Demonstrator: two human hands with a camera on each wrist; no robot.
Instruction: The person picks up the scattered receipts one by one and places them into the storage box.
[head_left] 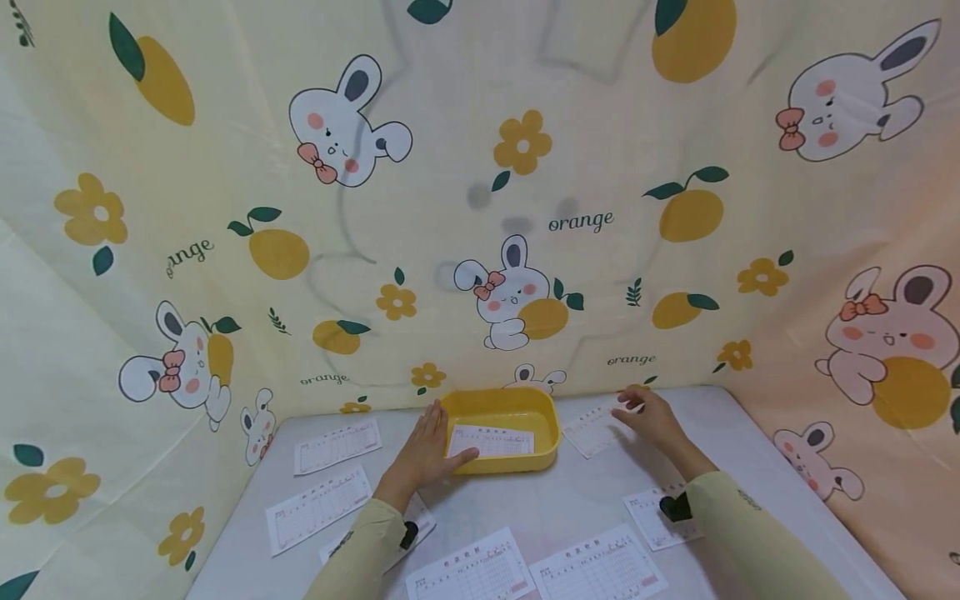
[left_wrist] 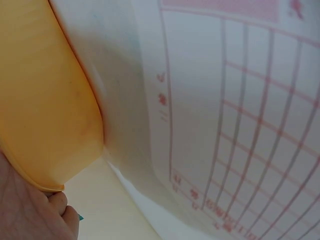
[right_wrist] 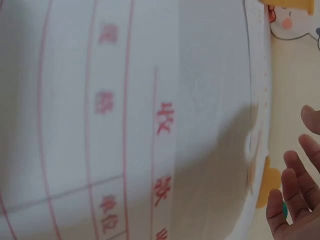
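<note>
A yellow plastic basin (head_left: 545, 461) stands at the back middle of the table, with one printed receipt slip (head_left: 491, 441) lying inside it. My left hand (head_left: 426, 450) rests along the basin's left side, fingers straight and thumb by the front rim. In the left wrist view, that hand (left_wrist: 40, 212) lies at the basin's rim (left_wrist: 50, 189). To the right of the basin, my right hand (head_left: 651, 421) hovers at another receipt slip (head_left: 591, 431), fingers loosely bent. Its fingers (right_wrist: 300, 187) are spread with nothing between them in the right wrist view.
More receipt slips lie on the white table (head_left: 480, 504): on the left (head_left: 318, 508), along the front (head_left: 472, 571), and under the right forearm (head_left: 656, 517). A patterned cloth (head_left: 465, 192) with rabbits and oranges hangs behind the table and around its sides.
</note>
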